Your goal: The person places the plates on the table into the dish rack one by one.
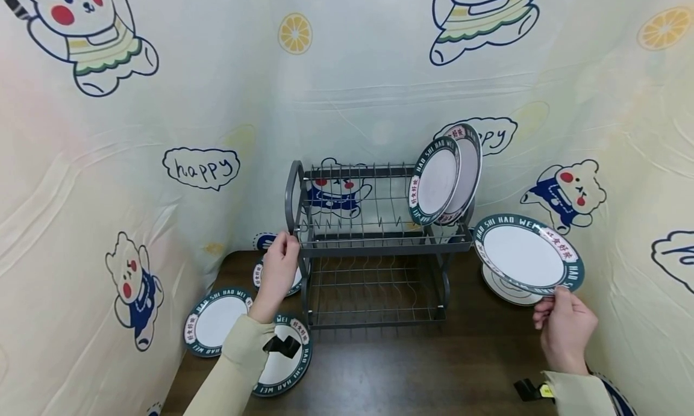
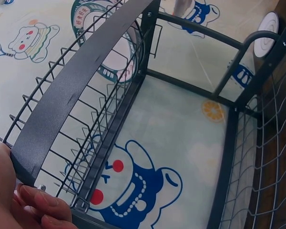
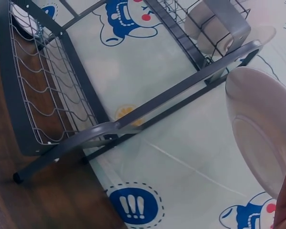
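Observation:
A two-tier dark grey dish rack (image 1: 385,248) stands on the table. My left hand (image 1: 279,265) holds its front left corner at the upper tier; the left wrist view shows curled fingers (image 2: 43,202) at the end of the front bar. To the right of the rack, my right hand (image 1: 566,329) pinches the near rim of a green-rimmed white plate (image 1: 523,256), thumb on top. Its pale underside (image 3: 262,133) shows in the right wrist view. Two similar plates, a smaller front one (image 1: 435,181) and a larger one (image 1: 472,163), stand upright at the upper tier's right end.
Below the held plate, a white dish (image 1: 509,292) lies on the table. Left of the rack lie several green-rimmed plates, one at far left (image 1: 217,322), one nearer (image 1: 279,368), another partly behind my left hand (image 1: 295,280). A patterned cloth (image 1: 347,73) hangs behind the rack.

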The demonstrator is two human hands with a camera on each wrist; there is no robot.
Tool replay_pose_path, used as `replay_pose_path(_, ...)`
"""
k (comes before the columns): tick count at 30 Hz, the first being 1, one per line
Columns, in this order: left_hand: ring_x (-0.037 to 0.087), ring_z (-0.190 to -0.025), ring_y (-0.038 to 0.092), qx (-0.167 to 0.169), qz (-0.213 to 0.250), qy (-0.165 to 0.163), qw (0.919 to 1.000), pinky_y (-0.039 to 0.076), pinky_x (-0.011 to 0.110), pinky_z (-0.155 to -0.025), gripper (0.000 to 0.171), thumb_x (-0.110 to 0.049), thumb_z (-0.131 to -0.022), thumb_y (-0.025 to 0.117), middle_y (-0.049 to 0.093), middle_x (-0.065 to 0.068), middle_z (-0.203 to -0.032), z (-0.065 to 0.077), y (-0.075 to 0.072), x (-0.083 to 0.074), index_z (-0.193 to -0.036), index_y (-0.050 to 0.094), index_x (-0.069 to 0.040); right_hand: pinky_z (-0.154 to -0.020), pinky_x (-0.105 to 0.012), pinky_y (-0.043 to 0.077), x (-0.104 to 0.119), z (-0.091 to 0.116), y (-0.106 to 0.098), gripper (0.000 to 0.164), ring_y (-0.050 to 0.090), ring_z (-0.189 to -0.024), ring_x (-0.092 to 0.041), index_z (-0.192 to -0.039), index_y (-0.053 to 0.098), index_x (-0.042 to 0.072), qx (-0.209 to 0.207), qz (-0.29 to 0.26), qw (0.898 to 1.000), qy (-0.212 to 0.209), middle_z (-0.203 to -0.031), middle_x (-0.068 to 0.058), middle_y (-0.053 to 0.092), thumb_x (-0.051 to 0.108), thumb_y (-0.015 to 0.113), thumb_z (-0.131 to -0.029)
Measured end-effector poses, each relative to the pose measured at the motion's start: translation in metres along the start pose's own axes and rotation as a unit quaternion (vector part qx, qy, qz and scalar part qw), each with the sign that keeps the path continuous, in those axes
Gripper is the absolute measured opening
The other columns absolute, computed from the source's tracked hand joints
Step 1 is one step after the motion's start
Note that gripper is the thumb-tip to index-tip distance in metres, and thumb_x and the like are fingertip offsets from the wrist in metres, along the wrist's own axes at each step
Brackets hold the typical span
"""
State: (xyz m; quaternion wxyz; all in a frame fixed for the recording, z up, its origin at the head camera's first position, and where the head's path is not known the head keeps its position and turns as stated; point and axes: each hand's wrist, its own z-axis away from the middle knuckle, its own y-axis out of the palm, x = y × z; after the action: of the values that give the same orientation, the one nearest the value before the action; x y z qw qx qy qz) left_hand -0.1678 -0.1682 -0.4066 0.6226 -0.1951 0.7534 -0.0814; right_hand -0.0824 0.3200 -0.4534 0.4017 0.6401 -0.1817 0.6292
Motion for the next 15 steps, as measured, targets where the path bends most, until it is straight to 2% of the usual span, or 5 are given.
replay_pose_path(7,0.02,-0.058,0.045,-0.001,0.001,0.002,1.0,0.036,0.027,-0.05,0.028,-0.026,-0.11,0.04,0.045,0.006,-0.073,0.0,0.0,-0.001,-0.092,0.051,-0.008,-0.028,-0.025,0.037,0.007,0.004,-0.002,0.047,0.05,-0.03,-0.015,-0.062,0.062,-0.004,-0.009,0.014,1.0,0.002,-0.048,-0.006,0.058,0.014,0.052,-0.104)
replay_pose_path(15,0.022,-0.059,0.045,-0.002,-0.004,-0.002,1.0,0.035,0.026,-0.05,0.027,-0.025,-0.11,0.04,0.045,0.006,-0.074,0.0,0.001,0.0,-0.092,0.051,-0.008,-0.027,-0.024,0.035,0.017,0.011,-0.003,0.048,0.049,-0.029,-0.016,-0.061,0.063,-0.003,-0.015,-0.008,1.0,-0.002,-0.046,-0.007,0.058,0.015,0.053,-0.104)
